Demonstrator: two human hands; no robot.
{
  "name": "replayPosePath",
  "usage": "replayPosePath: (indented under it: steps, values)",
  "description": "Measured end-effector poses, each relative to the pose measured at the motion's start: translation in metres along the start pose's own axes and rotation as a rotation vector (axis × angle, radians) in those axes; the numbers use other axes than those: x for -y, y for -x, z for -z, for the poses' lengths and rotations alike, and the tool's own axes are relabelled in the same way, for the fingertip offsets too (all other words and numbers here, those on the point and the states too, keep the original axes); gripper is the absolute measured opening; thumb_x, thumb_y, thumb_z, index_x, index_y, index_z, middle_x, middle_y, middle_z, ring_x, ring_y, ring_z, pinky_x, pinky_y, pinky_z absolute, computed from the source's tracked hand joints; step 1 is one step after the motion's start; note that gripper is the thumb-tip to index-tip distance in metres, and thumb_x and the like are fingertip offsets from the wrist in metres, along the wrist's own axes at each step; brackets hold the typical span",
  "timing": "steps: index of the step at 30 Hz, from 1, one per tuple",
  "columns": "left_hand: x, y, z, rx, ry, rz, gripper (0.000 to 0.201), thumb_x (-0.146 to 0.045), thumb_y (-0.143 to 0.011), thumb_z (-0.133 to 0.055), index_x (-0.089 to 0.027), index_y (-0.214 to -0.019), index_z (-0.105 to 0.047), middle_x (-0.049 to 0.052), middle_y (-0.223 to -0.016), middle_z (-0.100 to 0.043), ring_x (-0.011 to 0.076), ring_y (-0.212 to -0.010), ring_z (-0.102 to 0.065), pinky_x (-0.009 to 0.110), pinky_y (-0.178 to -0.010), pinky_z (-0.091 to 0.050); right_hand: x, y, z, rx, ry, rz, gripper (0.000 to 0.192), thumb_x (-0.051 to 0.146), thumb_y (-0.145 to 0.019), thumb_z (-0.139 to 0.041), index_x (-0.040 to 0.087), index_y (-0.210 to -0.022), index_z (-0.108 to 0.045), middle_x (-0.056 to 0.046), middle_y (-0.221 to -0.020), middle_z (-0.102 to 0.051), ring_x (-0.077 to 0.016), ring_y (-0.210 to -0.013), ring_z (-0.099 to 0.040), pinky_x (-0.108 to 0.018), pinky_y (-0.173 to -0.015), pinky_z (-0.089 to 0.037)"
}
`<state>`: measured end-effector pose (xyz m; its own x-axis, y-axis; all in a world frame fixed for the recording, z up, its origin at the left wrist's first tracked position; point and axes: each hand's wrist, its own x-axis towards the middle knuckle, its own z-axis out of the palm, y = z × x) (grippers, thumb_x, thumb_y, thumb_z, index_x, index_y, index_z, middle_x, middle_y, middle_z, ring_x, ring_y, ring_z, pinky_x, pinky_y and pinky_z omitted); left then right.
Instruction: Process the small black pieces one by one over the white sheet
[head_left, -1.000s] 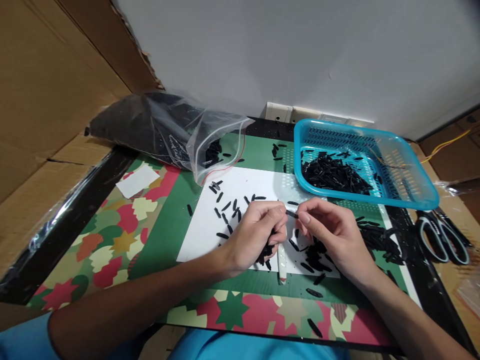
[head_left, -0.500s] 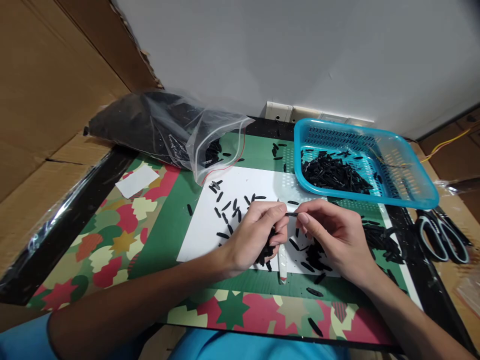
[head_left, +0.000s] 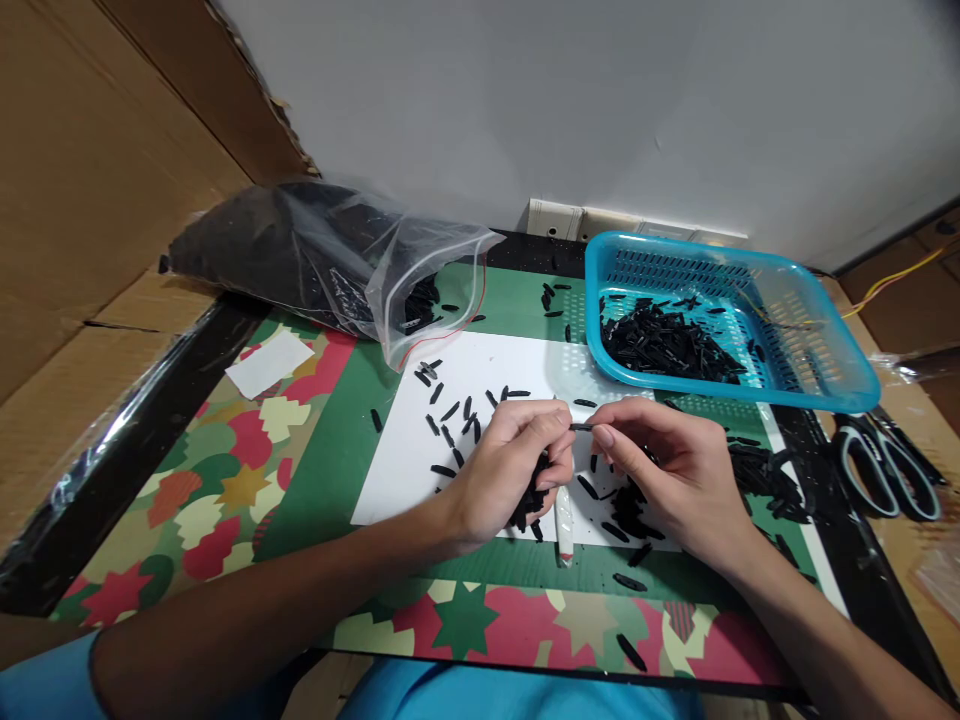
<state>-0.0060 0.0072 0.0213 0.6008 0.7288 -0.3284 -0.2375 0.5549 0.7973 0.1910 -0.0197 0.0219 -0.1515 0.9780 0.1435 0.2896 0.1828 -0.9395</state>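
Over a white sheet [head_left: 405, 470] strewn with small black plastic pieces, my left hand [head_left: 510, 465] and my right hand [head_left: 664, 465] meet. Together they pinch one thin black piece [head_left: 581, 427] between their fingertips. My left palm also cups a bunch of black pieces [head_left: 534, 495]. A white stick-like tool [head_left: 563, 520] lies on the sheet just below my hands. More black pieces lie heaped under my right hand [head_left: 626, 510].
A blue plastic basket [head_left: 825, 375] holding black pieces stands at the back right. An open clear zip bag [head_left: 322, 255] of black pieces lies at the back left. Scissors [head_left: 889, 470] rest at the right edge. Cardboard walls rise on the left.
My hands stay almost still, the fingertips drawing slightly closer around the thin black piece. The view has shifted a little.
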Motion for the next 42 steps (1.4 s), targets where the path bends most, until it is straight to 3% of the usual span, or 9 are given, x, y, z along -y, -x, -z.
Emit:
replayPosePath:
  steps: [7,17,28,37,42]
  values:
    - [-0.0011,-0.0002,-0.0010,-0.015,0.017,-0.035,0.041,-0.042,-0.105,-0.054,-0.020,-0.072,-0.045,-0.009,-0.054,-0.042,0.0044,-0.033,-0.038,0.013,-0.031,-0.030,-0.0007,0.0011,0.0008,-0.026,-0.007,0.007,0.009,0.026,-0.100,-0.075,0.027,-0.107,-0.080,0.003,-0.089,-0.079,-0.0088,-0.068,-0.068,-0.016,-0.061,-0.053]
    - [-0.0007,0.0001,-0.0010,-0.005,0.009,-0.022,0.039,-0.039,-0.105,-0.053,-0.020,-0.072,-0.045,-0.009,-0.054,-0.042,0.0039,-0.033,-0.036,0.012,-0.032,-0.031,-0.0007,0.0011,0.0012,-0.069,0.092,0.093,0.006,0.022,-0.099,-0.074,0.024,-0.100,-0.079,0.001,-0.091,-0.079,-0.0106,-0.072,-0.069,-0.019,-0.066,-0.056]
    - [-0.0010,0.0006,-0.0018,-0.010,0.012,0.011,0.043,-0.045,-0.104,-0.055,-0.020,-0.072,-0.045,-0.009,-0.054,-0.042,0.0039,-0.034,-0.036,0.013,-0.032,-0.031,0.0022,0.0026,0.0032,-0.039,0.070,0.047,0.009,0.026,-0.101,-0.071,0.022,-0.095,-0.077,-0.001,-0.088,-0.076,-0.0144,-0.074,-0.068,-0.024,-0.067,-0.054]
    - [-0.0002,0.0003,-0.0029,-0.018,-0.043,-0.003,0.046,-0.048,-0.105,-0.055,-0.020,-0.071,-0.044,-0.009,-0.054,-0.042,0.0034,-0.033,-0.036,0.013,-0.033,-0.032,0.0051,-0.0001,0.0027,-0.002,-0.035,-0.026,0.013,0.028,-0.101,-0.072,0.020,-0.091,-0.074,0.001,-0.078,-0.071,-0.0101,-0.061,-0.062,-0.020,-0.056,-0.050]
    - [0.0009,-0.0005,-0.0021,-0.024,-0.055,-0.017,0.047,-0.051,-0.105,-0.057,-0.020,-0.071,-0.044,-0.009,-0.053,-0.042,0.0038,-0.034,-0.037,0.014,-0.033,-0.033,0.0019,0.0023,0.0021,-0.014,0.047,0.016,0.010,0.028,-0.103,-0.069,0.021,-0.100,-0.075,-0.001,-0.085,-0.075,-0.0112,-0.066,-0.065,-0.021,-0.062,-0.053]
